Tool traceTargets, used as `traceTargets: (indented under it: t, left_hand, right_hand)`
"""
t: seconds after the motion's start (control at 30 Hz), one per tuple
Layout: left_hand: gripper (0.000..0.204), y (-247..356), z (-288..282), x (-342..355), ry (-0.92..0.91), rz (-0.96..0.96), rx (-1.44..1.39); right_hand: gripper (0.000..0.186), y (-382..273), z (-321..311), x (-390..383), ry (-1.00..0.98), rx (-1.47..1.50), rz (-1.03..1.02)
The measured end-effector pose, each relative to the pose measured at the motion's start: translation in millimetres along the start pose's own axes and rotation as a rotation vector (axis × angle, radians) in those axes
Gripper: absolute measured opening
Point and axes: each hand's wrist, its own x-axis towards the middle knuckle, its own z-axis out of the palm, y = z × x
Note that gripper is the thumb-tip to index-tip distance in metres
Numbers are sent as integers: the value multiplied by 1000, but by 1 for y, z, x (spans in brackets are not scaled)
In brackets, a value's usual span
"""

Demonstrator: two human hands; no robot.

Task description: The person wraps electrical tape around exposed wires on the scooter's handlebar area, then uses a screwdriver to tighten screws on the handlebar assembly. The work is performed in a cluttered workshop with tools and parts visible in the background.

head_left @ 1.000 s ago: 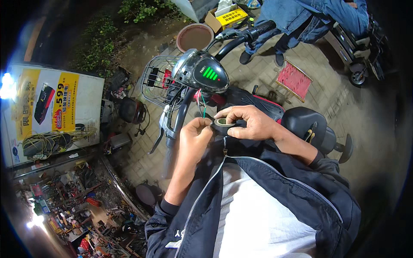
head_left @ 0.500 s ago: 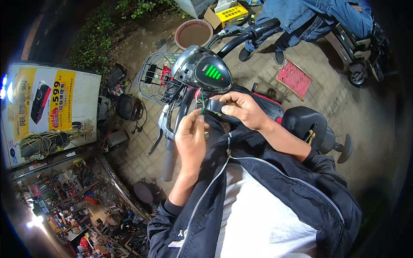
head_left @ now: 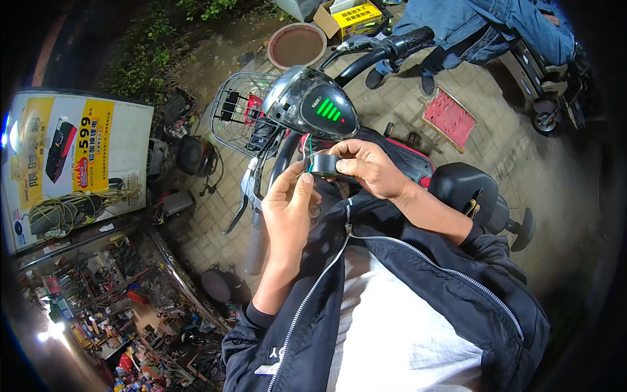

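Note:
My right hand (head_left: 369,168) grips a roll of black tape (head_left: 324,164) just below the dashboard (head_left: 317,104) of an electric scooter, whose green bars glow. My left hand (head_left: 287,209) is raised beside the roll, thumb and fingers touching its edge where a strip of tape seems to come off. Thin red and green wires (head_left: 308,145) hang between the dashboard and the roll. My black jacket is unzipped over a white shirt.
The scooter has a wire front basket (head_left: 238,121), a right handlebar (head_left: 385,49) and a black seat (head_left: 467,193). A person in jeans (head_left: 457,26) sits behind. A brown basin (head_left: 297,46), a red mat (head_left: 449,119), a poster board (head_left: 72,157) and shelves of parts (head_left: 98,313) surround me.
Both hands with the tape roll have shifted slightly up toward the dashboard; my left hand has moved from under the roll to its side, fingers more extended.

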Motion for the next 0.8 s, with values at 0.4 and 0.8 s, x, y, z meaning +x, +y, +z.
traceTargets:
  t: [0.4, 0.8]
  left_hand:
    - [33, -2, 1, -2, -25, -34, -82]
    - [31, -20, -3, -4, -56, 281, 243]
  right_hand:
    - [23, -11, 2, -5, -33, -27, 53]
    - [24, -21, 8, -11, 1, -70, 29]
